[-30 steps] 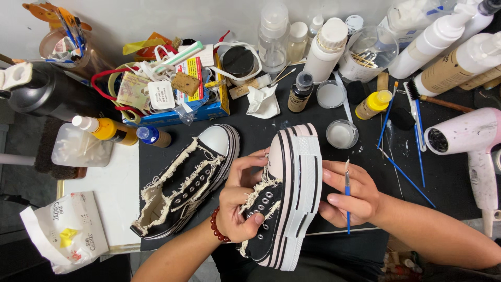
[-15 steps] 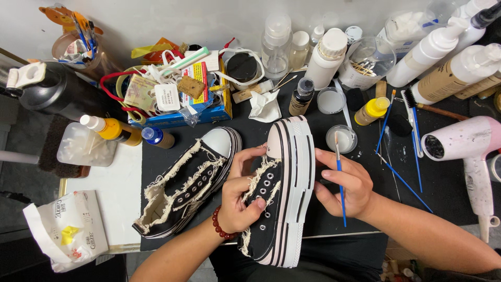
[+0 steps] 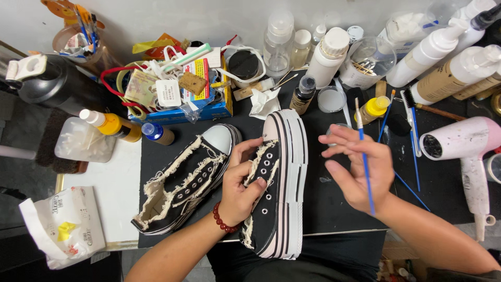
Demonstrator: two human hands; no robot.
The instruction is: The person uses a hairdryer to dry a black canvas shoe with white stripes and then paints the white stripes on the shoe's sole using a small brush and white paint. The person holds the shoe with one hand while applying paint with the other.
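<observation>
I have my left hand [image 3: 242,185] wrapped around the black platform sneaker [image 3: 279,183], fingers curled into its open top and clenched on the frayed canvas edge. The shoe lies on its side across the front edge of the black mat [image 3: 334,209], its thick white striped sole turned toward my right hand. My right hand [image 3: 357,169] hovers just beside that sole, not touching it, palm open and fingers spread, yet pinching a thin blue paintbrush [image 3: 365,162] between thumb and forefinger, the bristle end pointing away from me. A red bead bracelet [image 3: 222,222] sits on my left wrist. The second sneaker [image 3: 185,180] lies flat to the left, partly on the mat and near the shoe I hold. Beyond my right hand stand a small yellow-capped bottle [image 3: 373,108] and more blue brushes [image 3: 412,136]. A pink hair dryer [image 3: 467,151] rests at the far right.
</observation>
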